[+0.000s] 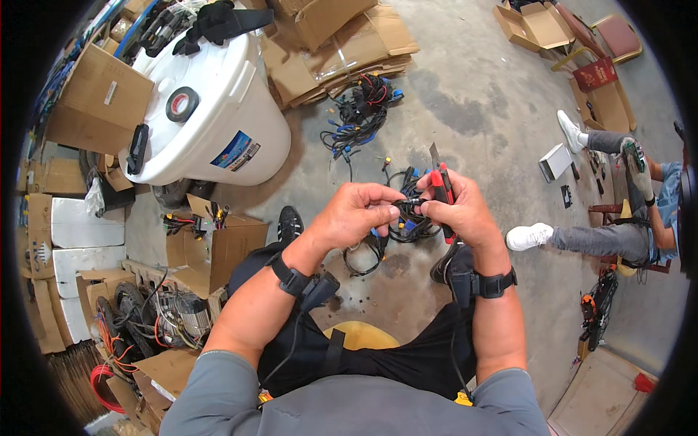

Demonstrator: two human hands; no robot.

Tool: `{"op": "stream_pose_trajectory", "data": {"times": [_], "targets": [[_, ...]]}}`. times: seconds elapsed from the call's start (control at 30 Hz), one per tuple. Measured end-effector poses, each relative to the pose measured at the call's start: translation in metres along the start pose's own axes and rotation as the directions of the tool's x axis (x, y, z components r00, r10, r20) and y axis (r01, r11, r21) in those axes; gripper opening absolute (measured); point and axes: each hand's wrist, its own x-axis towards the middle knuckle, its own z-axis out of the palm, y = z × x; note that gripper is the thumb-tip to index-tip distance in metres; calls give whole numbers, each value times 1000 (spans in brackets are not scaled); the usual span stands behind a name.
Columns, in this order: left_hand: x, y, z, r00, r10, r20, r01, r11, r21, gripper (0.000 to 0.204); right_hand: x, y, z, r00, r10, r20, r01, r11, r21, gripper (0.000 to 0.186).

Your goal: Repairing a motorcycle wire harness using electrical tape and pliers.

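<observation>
At the centre, my left hand point(361, 211) pinches a short black cable point(406, 206) with its thumb and forefinger. My right hand point(459, 212) is closed around a red and black utility knife point(442, 189), its blade pointing up and away from me, while its thumb meets the same cable at a small silvery piece. Below both hands, a tangle of black cables with blue plugs point(411, 232) lies on the concrete floor. Farther forward sits another pile of cables and connectors point(363, 109).
A white tub point(254, 145) with black tape point(182, 105), cardboard boxes point(102, 94), foam blocks point(83, 225) and a motor point(182, 320) crowd the left. Flattened cardboard point(342, 47) lies ahead. Right, a seated co-worker point(592, 243) stretches one foot near my right hand, among boxes and tools.
</observation>
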Motion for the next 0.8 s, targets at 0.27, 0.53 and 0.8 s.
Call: {"op": "stream_pose_trajectory", "data": {"times": [0.27,0.53,0.8], "targets": [[-8,4,-8,998,-67,1,67,993,-95,20,-1,-7,11,999,-26,-30,26,1000,-5,35],[-6,7,-8,986,-136,99,138,990,-9,23,3,-6,7,996,-86,24,86,996,-2,35],[-8,1,6,1000,6,25,-8,998,61,22,4,-4,4,993,-110,39,113,987,-112,34]]}}
